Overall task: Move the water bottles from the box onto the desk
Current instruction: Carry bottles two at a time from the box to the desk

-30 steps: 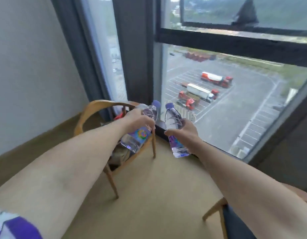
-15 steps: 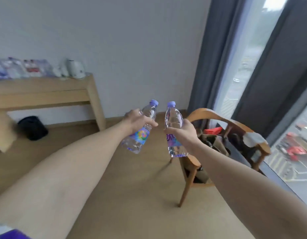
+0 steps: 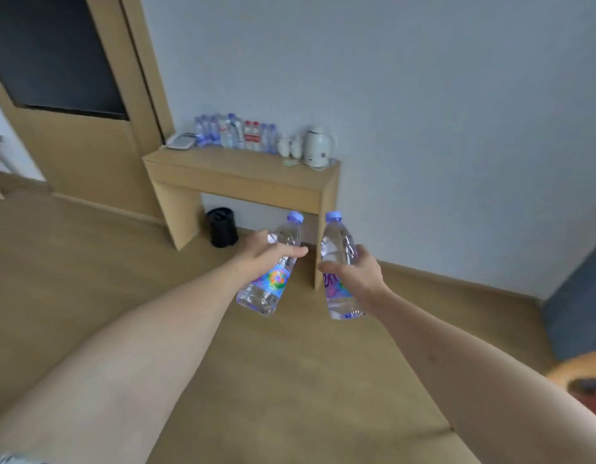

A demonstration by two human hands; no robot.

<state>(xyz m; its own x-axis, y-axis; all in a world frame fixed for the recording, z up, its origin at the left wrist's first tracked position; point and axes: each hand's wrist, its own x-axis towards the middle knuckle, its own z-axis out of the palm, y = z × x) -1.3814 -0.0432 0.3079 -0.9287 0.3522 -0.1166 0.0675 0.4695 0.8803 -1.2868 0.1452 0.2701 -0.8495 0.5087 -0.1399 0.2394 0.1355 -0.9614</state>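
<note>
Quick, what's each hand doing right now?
Left hand: holding a tilted clear plastic water bottle.
Right hand: holding an upright clear plastic water bottle.

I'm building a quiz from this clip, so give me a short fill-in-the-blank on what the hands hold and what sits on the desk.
1. Each hand grips one water ____: the left hand and the right hand.
2. The caps on both held bottles, left bottle and right bottle, are coloured ____.
3. The white kettle stands at the ____ end of the desk.
4. The black bin sits on the floor ____ the desk.

Missing words: bottle; purple; right; under
</note>
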